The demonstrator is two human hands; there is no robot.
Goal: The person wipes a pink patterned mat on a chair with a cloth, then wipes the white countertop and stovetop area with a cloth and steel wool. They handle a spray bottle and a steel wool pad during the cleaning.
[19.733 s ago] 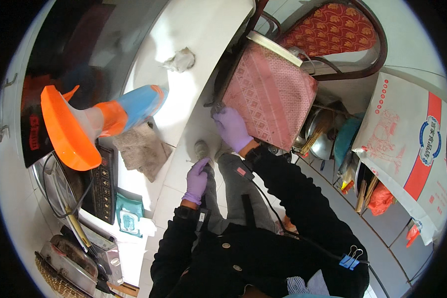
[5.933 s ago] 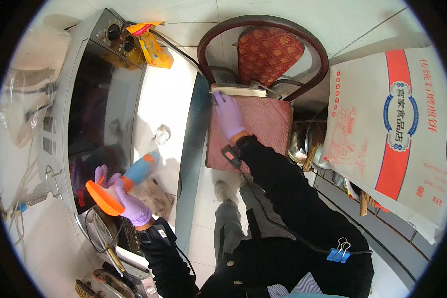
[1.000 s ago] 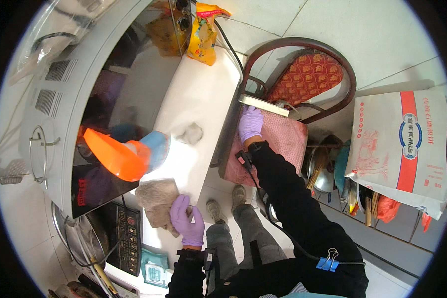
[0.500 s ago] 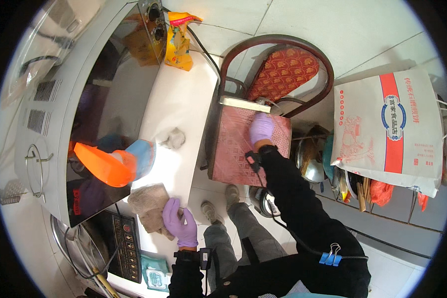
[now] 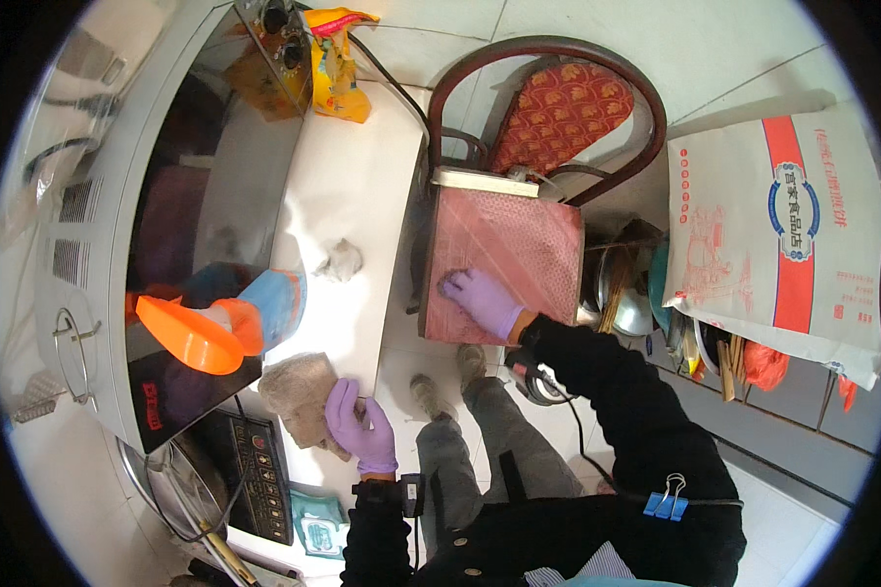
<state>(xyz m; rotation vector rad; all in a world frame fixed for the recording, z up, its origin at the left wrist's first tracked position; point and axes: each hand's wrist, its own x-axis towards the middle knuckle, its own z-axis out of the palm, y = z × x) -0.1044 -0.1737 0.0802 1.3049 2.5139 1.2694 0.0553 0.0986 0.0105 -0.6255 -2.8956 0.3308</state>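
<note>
White bag (image 5: 734, 176): dark Chinese characters in the blue-edged badge (image 5: 792, 212) on its red stripe (image 5: 793, 292); larger red characters right of the stripe, small red seal below them, column of red character dots at left. Oven door (image 5: 171, 240): red marking, lower corner. Cooktop panel (image 5: 261, 474), yellow packet (image 5: 336, 83), teal pack (image 5: 315, 511): print too small.

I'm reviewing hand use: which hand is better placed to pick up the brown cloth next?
Probably the left: the left hand is at the edge of the brown cloth, while the right hand is farther away, over the pink seat.
</note>
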